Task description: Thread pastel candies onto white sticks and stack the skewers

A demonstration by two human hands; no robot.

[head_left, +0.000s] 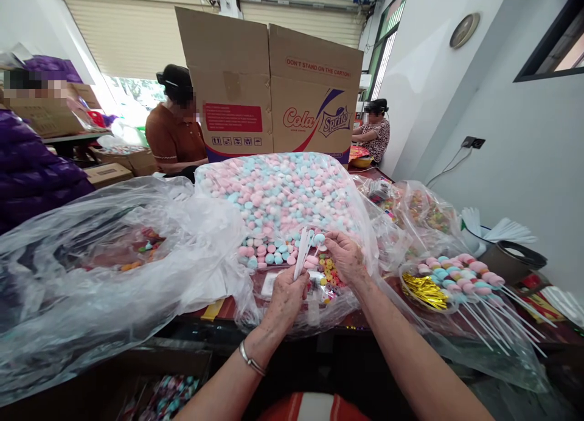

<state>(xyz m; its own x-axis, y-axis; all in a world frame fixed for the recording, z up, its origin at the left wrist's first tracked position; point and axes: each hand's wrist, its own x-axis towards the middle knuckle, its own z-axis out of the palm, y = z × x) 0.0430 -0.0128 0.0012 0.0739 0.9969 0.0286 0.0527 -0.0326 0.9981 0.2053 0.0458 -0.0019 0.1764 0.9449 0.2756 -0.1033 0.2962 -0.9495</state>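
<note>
Left grip holds white sticks, right grip a blue marshmallow; threaded skewers lie right of the bag, unthreaded marshmallows inside.

The carton reads "DON'T STAND ON THE CARTON!", "Cola" and "Sprite"; its red panel, above five icons, bears print too small to read.

Above candy heap: open air, passable up to the carton.
Carton: upright, blocks the far side.
Left: billowing plastic film in the way.
Right: candy skewers, sticks jutting nearward.
</note>
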